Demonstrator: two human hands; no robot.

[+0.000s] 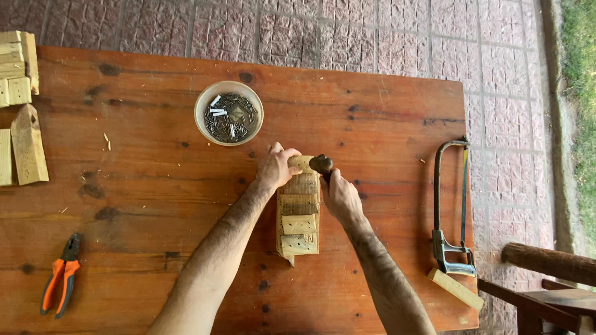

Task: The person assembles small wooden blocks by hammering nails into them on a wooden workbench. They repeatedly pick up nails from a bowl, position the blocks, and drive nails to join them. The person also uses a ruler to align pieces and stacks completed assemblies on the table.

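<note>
A person's left hand (275,166) pinches the far end of a small wooden assembly (298,214) of short blocks fixed across an upright board, lying at the middle of the wooden bench (155,186); the right hand (338,195) is closed around the handle of a hammer, its dark head (321,164) poised just beside the assembly's far end and touching or nearly touching it. The piece looks light, stiff and rough-sawn, unlikely to slip but liable to split near its edges; judged from here, it is best held by its long sides or far end, clear of where the hammer lands. Just beyond the hands, toward the far left, a pale round bowl (228,113) holds a heap of dark nails. At the bench's right edge lies a hacksaw (452,208), with a loose wood strip (455,289) near its handle. Orange-handled pliers (61,275) rest at the near left, and cut wood offcuts (22,99) are stacked at the far left. Brick paving (372,37) stretches beyond the bench.
</note>
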